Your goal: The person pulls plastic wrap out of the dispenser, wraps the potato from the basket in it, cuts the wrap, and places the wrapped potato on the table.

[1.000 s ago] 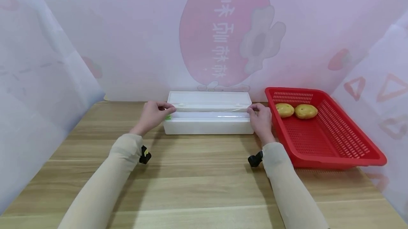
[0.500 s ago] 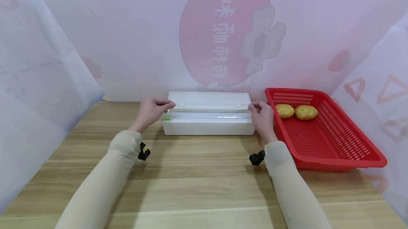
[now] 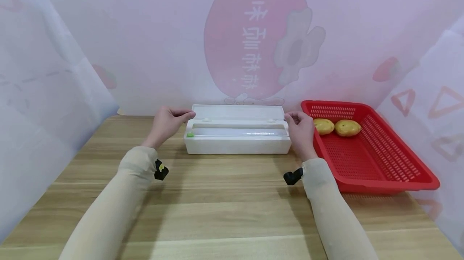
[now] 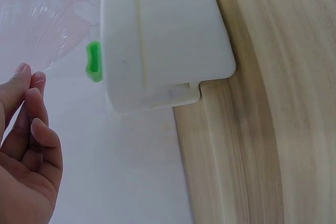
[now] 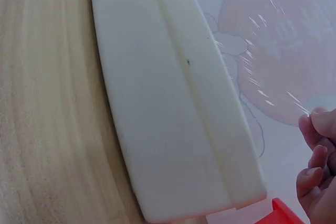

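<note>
A long white cling film dispenser (image 3: 237, 146) sits at the back of the table with its lid (image 3: 237, 112) raised and a film roll (image 3: 239, 132) inside. A green slider (image 4: 93, 61) is at its left end. My left hand (image 3: 164, 126) pinches one corner of the clear cling film (image 4: 51, 38) between thumb and forefinger, above the dispenser's left end. On the other side, my right hand (image 3: 301, 134) pinches the opposite corner of the sheet. The film (image 5: 257, 61) stretches between both hands, nearly invisible in the head view but creased and shiny in both wrist views.
To the right, a red plastic basket (image 3: 384, 185) stands close beside my right hand, with two potatoes (image 3: 348, 128) in it. Behind the dispenser rises a pink printed backdrop (image 3: 163, 50). The wooden table (image 3: 224, 211) extends toward me.
Both hands have risen slightly from the dispenser and spread apart, the left going left and the right a little rightward, drawing the film up. Basket and potatoes stay put.
</note>
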`<state>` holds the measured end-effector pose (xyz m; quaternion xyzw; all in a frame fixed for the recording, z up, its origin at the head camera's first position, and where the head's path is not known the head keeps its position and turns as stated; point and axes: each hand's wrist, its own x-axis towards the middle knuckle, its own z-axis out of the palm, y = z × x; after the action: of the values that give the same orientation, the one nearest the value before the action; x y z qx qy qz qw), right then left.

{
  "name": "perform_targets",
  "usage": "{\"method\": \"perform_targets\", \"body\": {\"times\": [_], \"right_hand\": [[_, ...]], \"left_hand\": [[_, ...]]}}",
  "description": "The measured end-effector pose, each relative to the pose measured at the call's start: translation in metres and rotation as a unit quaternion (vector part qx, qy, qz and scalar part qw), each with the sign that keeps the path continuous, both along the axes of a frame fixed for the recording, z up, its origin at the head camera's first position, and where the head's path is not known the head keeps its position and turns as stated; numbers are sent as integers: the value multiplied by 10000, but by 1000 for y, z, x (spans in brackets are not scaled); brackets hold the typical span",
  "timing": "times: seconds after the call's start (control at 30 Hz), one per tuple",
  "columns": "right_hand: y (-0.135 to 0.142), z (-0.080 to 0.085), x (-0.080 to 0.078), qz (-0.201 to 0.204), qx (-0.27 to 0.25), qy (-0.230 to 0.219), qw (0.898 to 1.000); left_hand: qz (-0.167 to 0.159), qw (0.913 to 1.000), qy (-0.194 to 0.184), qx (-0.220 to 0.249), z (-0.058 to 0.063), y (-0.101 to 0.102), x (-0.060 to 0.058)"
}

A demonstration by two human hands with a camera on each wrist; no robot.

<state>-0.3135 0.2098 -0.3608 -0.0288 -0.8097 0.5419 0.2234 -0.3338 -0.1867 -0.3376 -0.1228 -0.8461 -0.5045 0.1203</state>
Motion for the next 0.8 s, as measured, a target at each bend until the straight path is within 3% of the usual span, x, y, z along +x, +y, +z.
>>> {"method": "perform_targets", "body": {"times": [0.47, 0.8], "right_hand": [[-6, 23, 0, -303, -724, 38, 9969], [-9, 35, 4, -518, -1671, -271, 9842]], "left_hand": [[75, 9983, -98, 574, 9, -5, 0], [97, 9977, -26, 666, 14, -7, -2]]}}
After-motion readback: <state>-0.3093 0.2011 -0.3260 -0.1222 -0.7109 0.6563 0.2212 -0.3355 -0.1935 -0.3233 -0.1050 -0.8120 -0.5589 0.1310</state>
